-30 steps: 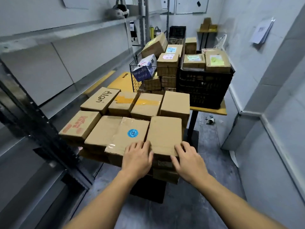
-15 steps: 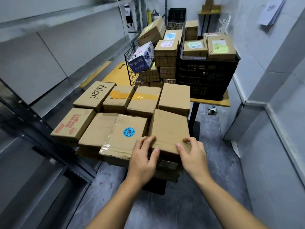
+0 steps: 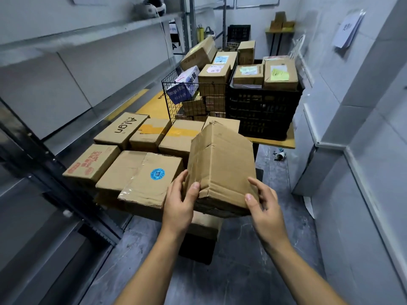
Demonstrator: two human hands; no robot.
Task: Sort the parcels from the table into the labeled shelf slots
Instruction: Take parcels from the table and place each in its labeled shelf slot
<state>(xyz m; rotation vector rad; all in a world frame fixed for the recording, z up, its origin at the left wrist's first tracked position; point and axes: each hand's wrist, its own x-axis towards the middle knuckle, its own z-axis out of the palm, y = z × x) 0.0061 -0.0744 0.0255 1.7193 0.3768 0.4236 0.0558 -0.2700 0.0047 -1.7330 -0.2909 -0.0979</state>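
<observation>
- Box (image 3: 220, 168) held tilted above near end of surface (image 3: 277, 143); fingers of left hand (image 3: 178, 205) and right hand (image 3: 264, 203) clamped on its near corners.
- Beside it: stickered box (image 3: 152, 179); behind: basket (image 3: 193, 100), crate (image 3: 262, 111).
- Shelf (image 3: 88, 34) at left.
- Earlier flat on stack; now lifted.

A yellow wooden table (image 3: 276, 142) carries cardboard parcels (image 3: 180, 138) packed edge to edge in rows at its near end, the far-left one an Align box (image 3: 122, 128). Behind them stand a black wire basket (image 3: 195, 100) and, just beside it on the right, a black plastic crate (image 3: 262, 111), both filled with more boxes.
</observation>
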